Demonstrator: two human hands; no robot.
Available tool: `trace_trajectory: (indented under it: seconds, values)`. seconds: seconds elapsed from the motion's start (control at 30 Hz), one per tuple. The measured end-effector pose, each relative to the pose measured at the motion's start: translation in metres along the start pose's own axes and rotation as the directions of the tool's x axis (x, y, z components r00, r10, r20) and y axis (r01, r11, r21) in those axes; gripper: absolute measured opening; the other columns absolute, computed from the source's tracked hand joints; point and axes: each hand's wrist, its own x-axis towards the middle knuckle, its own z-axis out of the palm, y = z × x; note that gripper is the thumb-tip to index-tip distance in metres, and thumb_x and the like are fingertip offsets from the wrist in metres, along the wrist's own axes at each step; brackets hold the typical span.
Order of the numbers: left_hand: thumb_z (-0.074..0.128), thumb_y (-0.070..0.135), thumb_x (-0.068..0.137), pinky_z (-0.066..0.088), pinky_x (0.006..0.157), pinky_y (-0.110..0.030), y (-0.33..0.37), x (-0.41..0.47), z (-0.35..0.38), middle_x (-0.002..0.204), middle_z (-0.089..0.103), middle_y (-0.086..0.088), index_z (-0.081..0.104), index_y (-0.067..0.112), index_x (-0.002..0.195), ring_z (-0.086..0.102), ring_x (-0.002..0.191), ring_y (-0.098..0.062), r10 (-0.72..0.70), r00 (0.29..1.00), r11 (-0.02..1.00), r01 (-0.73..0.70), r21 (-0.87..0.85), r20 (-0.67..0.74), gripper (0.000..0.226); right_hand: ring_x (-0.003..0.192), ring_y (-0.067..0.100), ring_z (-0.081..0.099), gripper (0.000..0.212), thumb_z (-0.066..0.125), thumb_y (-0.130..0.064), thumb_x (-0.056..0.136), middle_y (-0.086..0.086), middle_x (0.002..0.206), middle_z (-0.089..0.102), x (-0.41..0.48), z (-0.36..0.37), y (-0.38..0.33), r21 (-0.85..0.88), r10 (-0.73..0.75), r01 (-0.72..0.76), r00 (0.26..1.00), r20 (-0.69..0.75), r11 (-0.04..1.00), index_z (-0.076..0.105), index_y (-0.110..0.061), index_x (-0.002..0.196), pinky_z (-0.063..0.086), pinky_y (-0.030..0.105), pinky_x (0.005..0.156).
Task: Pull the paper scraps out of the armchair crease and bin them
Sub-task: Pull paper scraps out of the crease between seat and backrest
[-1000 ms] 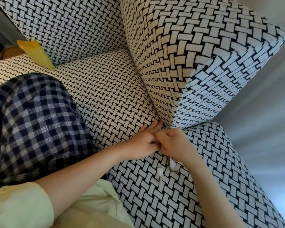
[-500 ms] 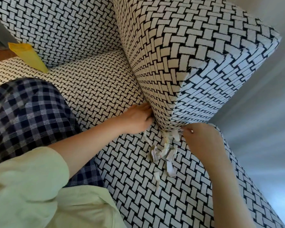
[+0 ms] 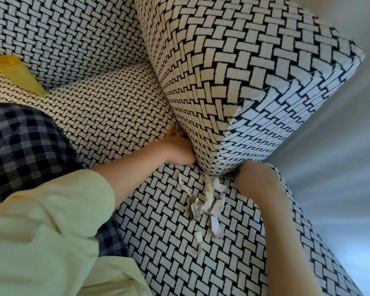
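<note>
Head cam has your left hand [image 3: 177,149] shoved into the crease [image 3: 192,144] of the black-and-white basket-weave fabric armchair [image 3: 179,242], between its blocky armrest [image 3: 233,71] and seat cushion [image 3: 107,112]. The fingertips are buried, so I can't tell if they're pinching anything. Your right hand [image 3: 256,180] is tucked against the armrest's lower front corner with its fingers hidden, so same story there. The torn white paper scraps [image 3: 207,201] spill from the crease's front end down the chair front, between both hands. A flat yellow piece [image 3: 15,71] lies far left.

Both arms outstretched; left grip [image 3: 177,150], right grip [image 3: 256,180], fingers hidden.
</note>
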Motion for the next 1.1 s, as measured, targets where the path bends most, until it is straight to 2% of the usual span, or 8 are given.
trace_trajectory:
  seconds: [0.13, 0.23, 0.43, 0.6, 0.77, 0.83, 0.9, 1.1]
  values:
    - [0.035, 0.009, 0.088, -0.014, 0.116, -0.041, 0.016, -0.019, 0.014, 0.157, 0.011, -0.004, 0.032, 0.024, 0.144, -0.006, 0.144, -0.026, 0.100, 0.989, 0.992, -0.108, -0.071, -0.105, 0.058, 0.062, 0.020, 0.044, 0.027, 0.042, -0.008, 0.084, -0.001, 0.061, 0.041, 0.008, -0.004, 0.004, 0.005, -0.052, 0.051, 0.998, 0.019, 0.999, 0.034, -0.012, 0.058, 0.032, 0.022, 0.053]
    - [0.038, -0.003, 0.083, -0.019, 0.108, -0.031, 0.023, -0.031, 0.020, 0.157, 0.010, -0.002, 0.050, 0.027, 0.132, -0.009, 0.144, -0.022, 0.086, 0.982, 0.974, -0.119, -0.193, -0.170, 0.060, 0.058, 0.020, 0.047, 0.023, 0.042, -0.010, 0.085, 0.009, 0.061, 0.051, 0.010, 0.000, 0.006, 0.174, -0.152, 0.131, 0.982, 0.110, 0.976, 0.049, 0.000, 0.065, 0.035, 0.022, 0.050]
    - [0.039, -0.005, 0.082, -0.014, 0.116, -0.041, 0.020, -0.025, 0.030, 0.158, 0.005, -0.003, 0.060, 0.029, 0.121, -0.016, 0.144, -0.023, 0.001, 0.991, 0.919, -0.054, -0.391, -0.134, 0.056, 0.046, 0.012, 0.039, 0.025, 0.041, -0.006, 0.085, 0.011, 0.060, 0.046, 0.010, 0.004, 0.002, 0.365, -0.288, 0.223, 0.948, 0.136, 0.904, 0.057, 0.013, 0.084, 0.035, 0.024, 0.052]
    - [0.046, 0.010, 0.087, -0.022, 0.111, -0.038, 0.023, -0.028, 0.034, 0.152, 0.029, 0.005, 0.072, 0.022, 0.086, -0.004, 0.144, -0.013, 0.040, 0.988, 0.896, -0.102, -0.431, -0.151, 0.028, 0.042, 0.010, 0.037, 0.025, 0.041, -0.002, 0.085, 0.004, 0.049, 0.043, 0.009, 0.007, -0.001, 0.465, -0.272, 0.181, 0.953, 0.136, 0.866, 0.060, 0.014, 0.083, 0.032, 0.022, 0.045]
    - [0.044, 0.023, 0.094, -0.025, 0.106, -0.035, 0.024, -0.033, 0.041, 0.153, 0.025, 0.011, 0.068, 0.021, 0.112, -0.007, 0.144, -0.012, 0.049, 0.980, 0.893, -0.128, -0.431, -0.191, 0.031, 0.053, 0.020, 0.045, 0.028, 0.042, -0.004, 0.086, 0.008, 0.052, 0.046, 0.008, 0.012, -0.002, 0.569, -0.211, 0.103, 0.969, 0.127, 0.816, 0.049, -0.004, 0.058, 0.038, 0.028, 0.057]
    - [0.045, 0.027, 0.094, -0.023, 0.108, -0.036, 0.026, -0.037, 0.044, 0.151, 0.027, 0.012, 0.066, 0.025, 0.115, -0.005, 0.144, -0.012, 0.046, 0.972, 0.895, -0.143, -0.423, -0.230, 0.030, 0.046, 0.018, 0.043, 0.031, 0.042, -0.002, 0.085, 0.005, 0.046, 0.044, 0.008, 0.013, -0.004, 0.618, -0.189, 0.069, 0.973, 0.131, 0.783, 0.044, -0.006, 0.055, 0.037, 0.023, 0.052]
    - [0.049, 0.032, 0.092, -0.020, 0.110, -0.036, 0.028, -0.042, 0.049, 0.147, 0.037, 0.011, 0.066, 0.026, 0.115, 0.001, 0.143, -0.010, 0.041, 0.959, 0.888, -0.164, -0.429, -0.281, 0.030, 0.033, 0.011, 0.036, 0.035, 0.042, 0.000, 0.087, -0.003, 0.036, 0.037, 0.007, 0.015, -0.005, 0.679, -0.179, 0.026, 0.971, 0.156, 0.734, 0.039, -0.009, 0.053, 0.032, 0.017, 0.041]
    - [0.049, 0.047, 0.084, -0.012, 0.114, -0.037, 0.033, -0.048, 0.050, 0.133, 0.051, 0.014, 0.070, 0.024, 0.106, 0.014, 0.139, -0.008, 0.034, 0.940, 0.897, -0.179, -0.403, -0.340, 0.038, 0.033, 0.006, 0.034, 0.035, 0.047, -0.002, 0.084, -0.008, 0.033, 0.039, 0.000, 0.012, -0.010, 0.682, -0.169, 0.052, 0.980, 0.106, 0.730, 0.044, -0.008, 0.050, 0.029, 0.015, 0.037]
